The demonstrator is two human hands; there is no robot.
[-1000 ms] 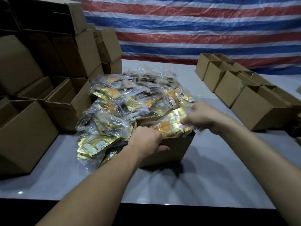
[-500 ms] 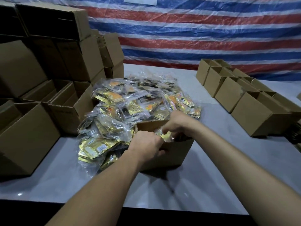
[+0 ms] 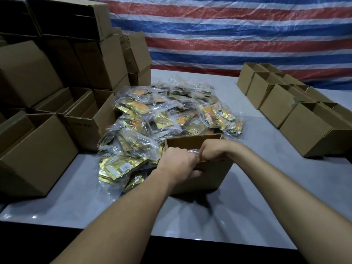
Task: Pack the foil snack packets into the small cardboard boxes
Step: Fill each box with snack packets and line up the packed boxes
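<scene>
1. A tarp (image 3: 238, 40) striped red, blue and white hangs across the back.
2. A pale grey table (image 3: 190, 216) fills the middle; its near edge is dark.
3. Big cartons (image 3: 85, 60) are stacked at the left, some shut, some with flaps up. The nearest ones stand on the table just beside the packets.
4. A row of open boxes (image 3: 304, 121) runs along the right side of the table, set touching one another and well apart from the hands.
5. The packets (image 3: 162, 115), gold foil in clear wrap, lie in a loose heap at the table's centre. The heap presses against the far and left walls of the near box.
6. The box (image 3: 209, 178) stands upright and open on the table in front of the heap.
7. The left hand (image 3: 177, 164) grips the box's near wall at its left corner, fingers curled over the rim and thumb on the outside.
8. The right hand (image 3: 213, 151) is just beside it, knuckles up and fingers curled down into the box. Its fingertips are hidden, so whether it holds a packet cannot be told.
9. A bit of clear wrapper (image 3: 192, 151) shows between the two hands, inside the box.
</scene>
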